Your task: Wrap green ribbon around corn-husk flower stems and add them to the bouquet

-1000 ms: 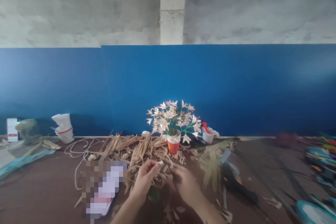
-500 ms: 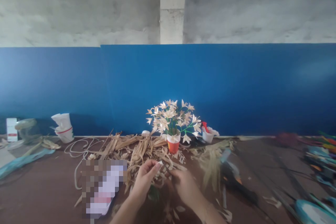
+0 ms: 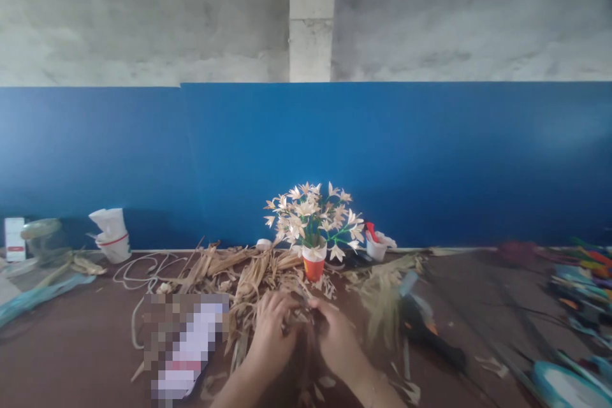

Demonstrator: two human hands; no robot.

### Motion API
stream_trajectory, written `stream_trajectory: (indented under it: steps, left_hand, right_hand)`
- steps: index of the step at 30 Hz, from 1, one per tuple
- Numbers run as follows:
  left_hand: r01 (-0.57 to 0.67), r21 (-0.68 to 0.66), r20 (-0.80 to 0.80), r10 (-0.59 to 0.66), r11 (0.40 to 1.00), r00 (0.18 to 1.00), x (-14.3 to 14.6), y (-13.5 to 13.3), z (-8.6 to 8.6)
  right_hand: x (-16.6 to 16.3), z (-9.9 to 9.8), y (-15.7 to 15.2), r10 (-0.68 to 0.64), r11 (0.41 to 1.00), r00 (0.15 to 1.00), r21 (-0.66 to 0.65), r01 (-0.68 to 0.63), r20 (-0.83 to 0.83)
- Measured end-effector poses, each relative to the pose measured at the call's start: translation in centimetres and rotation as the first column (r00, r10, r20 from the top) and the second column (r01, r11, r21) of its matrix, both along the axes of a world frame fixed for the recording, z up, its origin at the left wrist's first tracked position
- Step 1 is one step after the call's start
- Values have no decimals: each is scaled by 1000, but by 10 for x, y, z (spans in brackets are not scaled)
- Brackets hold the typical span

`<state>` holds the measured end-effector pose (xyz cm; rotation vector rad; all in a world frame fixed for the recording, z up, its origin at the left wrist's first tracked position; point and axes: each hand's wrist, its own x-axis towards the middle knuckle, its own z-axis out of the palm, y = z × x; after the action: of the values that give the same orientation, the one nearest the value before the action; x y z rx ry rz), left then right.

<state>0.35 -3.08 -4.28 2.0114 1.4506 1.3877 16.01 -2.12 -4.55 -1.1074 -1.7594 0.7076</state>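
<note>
My left hand [image 3: 275, 328] is closed with the fingers curled inward; what it holds is hidden behind them. My right hand [image 3: 337, 335] is closed around a thin dark tool that looks like scissors [image 3: 310, 310], its tip pointing up between the hands. The two hands are close together, low over scraps of dried husk. Just beyond them stands a red and white cup [image 3: 313, 266] holding a bunch of cream husk flowers [image 3: 306, 210] on green stems. A heap of dried tan husks [image 3: 253, 274] lies behind my left hand.
A blurred-out phone-like object [image 3: 191, 350] lies at left, near a pale cord [image 3: 138, 277]. White cups [image 3: 115, 245] stand behind. On the right are pale fibres [image 3: 385, 299], a black glue gun [image 3: 430, 338], a blue-rimmed roll [image 3: 567, 386] and coloured items. A blue panel [image 3: 382, 159] borders the table.
My left hand has turned so its back faces me and its fingers curl over; the small pale piece at its fingertips is no longer visible. My right hand has shifted slightly, still holding the dark tool.
</note>
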Motion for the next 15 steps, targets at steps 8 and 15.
stream_trajectory:
  steps: [8,15]
  left_hand:
    - [155,-358,511,54,921,858,12,2,-2]
    - [339,-424,804,176,840,567,22,-2,-4]
  right_hand:
    - [-6,3,8,-183,974,944,-181,137,-275]
    - [-12,-4,6,-139,984,958,-147,104,-253]
